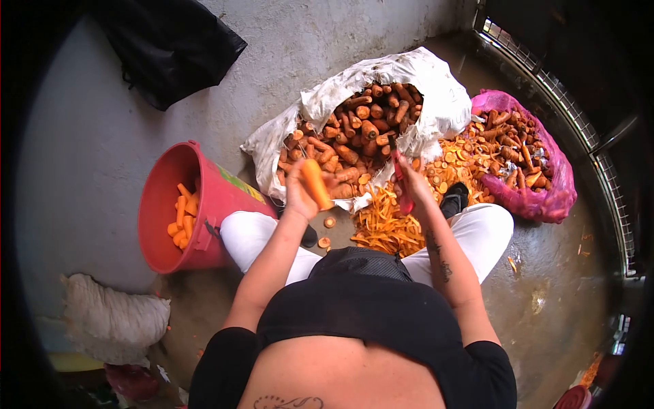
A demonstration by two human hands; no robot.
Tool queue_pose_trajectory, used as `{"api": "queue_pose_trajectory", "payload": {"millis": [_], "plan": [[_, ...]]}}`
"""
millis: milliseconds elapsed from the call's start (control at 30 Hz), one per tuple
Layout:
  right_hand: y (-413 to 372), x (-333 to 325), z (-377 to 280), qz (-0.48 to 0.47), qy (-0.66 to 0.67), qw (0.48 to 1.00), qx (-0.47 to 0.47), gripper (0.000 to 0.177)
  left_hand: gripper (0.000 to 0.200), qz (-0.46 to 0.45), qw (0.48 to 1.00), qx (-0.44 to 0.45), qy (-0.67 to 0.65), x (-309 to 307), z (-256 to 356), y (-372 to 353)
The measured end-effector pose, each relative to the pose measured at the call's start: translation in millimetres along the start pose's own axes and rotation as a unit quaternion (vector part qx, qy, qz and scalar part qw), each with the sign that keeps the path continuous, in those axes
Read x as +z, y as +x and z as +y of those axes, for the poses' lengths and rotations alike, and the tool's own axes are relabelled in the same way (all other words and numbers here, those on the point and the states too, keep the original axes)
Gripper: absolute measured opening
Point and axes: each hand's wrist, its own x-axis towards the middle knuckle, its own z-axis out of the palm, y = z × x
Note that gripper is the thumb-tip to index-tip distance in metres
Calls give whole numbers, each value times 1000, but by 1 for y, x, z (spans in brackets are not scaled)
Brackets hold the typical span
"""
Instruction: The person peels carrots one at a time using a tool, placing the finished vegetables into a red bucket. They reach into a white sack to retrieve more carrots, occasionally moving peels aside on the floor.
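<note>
**Carrot point(315, 183) held upright in the left hand, tool in the right**

The left hand point(302, 195) is raised in the middle of the scene, its fingers wrapped around the lower end of the peeled, bright orange carrot, which points up and slightly left. It hangs just in front of the near edge of the white sack point(436, 88).

To the right, the right hand point(412, 180) grips a red-handled tool point(406, 202). Its fingers are closed round the handle, and the thin working end points up toward the sack. Whether it is a knife or a peeler is too small to tell. The two hands are apart, with the sack's rim showing between them.

The white sack lies open on the concrete floor point(102, 136), full of unpeeled, dirt-marked carrots. Right of it sits a pink sack point(548, 198) with more carrots. Between them, and down to the person's right knee, spreads a heap of orange peelings point(385, 228) and cut ends.

At the left a red bucket point(221, 198) leans against the left knee, holding clean peeled carrots. A black bag point(167, 48) lies at the far left and a white cloth point(112, 317) at the near left.
</note>
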Motion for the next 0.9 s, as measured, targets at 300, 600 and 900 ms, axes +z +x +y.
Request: {"api": "queue_pose_trajectory", "payload": {"millis": [300,600,900], "plan": [[31,-28,-82,24,-109,988,-111,47,23,182,700,608,328,63,203,-113],[49,-10,-66,86,-165,973,-134,45,36,489,195,618,584,-18,320,-173],[65,-3,-53,64,-236,967,-75,43,54,540,425,90,721,-242,408,-171]]}}
